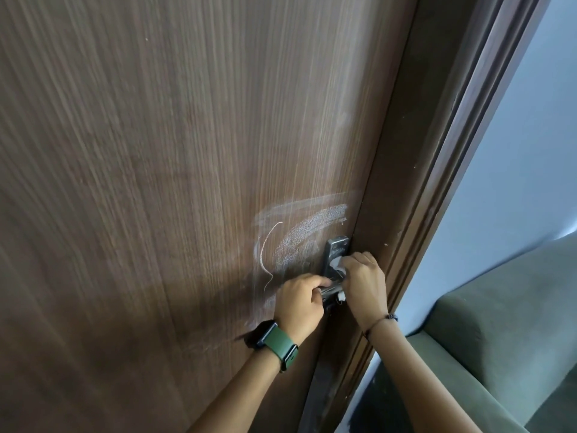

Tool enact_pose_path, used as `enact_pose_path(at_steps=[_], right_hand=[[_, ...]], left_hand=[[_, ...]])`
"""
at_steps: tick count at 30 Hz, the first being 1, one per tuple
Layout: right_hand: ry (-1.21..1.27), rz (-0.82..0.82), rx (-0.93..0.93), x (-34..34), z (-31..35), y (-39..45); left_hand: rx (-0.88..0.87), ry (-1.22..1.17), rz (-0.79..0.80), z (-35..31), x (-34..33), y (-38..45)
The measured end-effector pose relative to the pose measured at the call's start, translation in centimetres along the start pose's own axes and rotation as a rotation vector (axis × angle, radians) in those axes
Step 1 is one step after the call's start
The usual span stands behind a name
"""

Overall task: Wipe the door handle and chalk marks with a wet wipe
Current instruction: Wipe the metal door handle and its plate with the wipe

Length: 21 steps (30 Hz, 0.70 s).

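A brown wooden door [156, 182] fills the view. White chalk marks [299, 235], smeared streaks and a thin curved line, sit just left of and above the metal door handle [335, 254] near the door's right edge. My left hand [301, 303], with a green-strapped watch on its wrist, grips the lever of the handle from the left. My right hand [363, 282] is closed over the handle's base, pressing a white wet wipe [342, 295] against it. Only small bits of the wipe show at the hand's edges.
The dark door frame [437, 214] runs along the right of the door. Beyond it is a pale blue wall [530, 151], and a green upholstered sofa [499, 339] stands at the lower right, close to my right arm.
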State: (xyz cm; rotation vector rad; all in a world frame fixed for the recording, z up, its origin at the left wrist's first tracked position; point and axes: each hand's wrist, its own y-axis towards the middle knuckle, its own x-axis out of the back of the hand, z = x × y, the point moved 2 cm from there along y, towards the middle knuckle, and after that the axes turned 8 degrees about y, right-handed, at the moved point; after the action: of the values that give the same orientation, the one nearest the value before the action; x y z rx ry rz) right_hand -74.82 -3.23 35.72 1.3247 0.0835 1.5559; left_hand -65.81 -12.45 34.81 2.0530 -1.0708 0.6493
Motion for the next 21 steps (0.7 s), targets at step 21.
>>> enact_pose_path(at_steps=[21], right_hand=[[0.747,0.068,-0.752,-1.1,-0.9,-2.6]], left_hand=[[-0.017,-0.011,-0.025,-0.4,-0.2,0.0]])
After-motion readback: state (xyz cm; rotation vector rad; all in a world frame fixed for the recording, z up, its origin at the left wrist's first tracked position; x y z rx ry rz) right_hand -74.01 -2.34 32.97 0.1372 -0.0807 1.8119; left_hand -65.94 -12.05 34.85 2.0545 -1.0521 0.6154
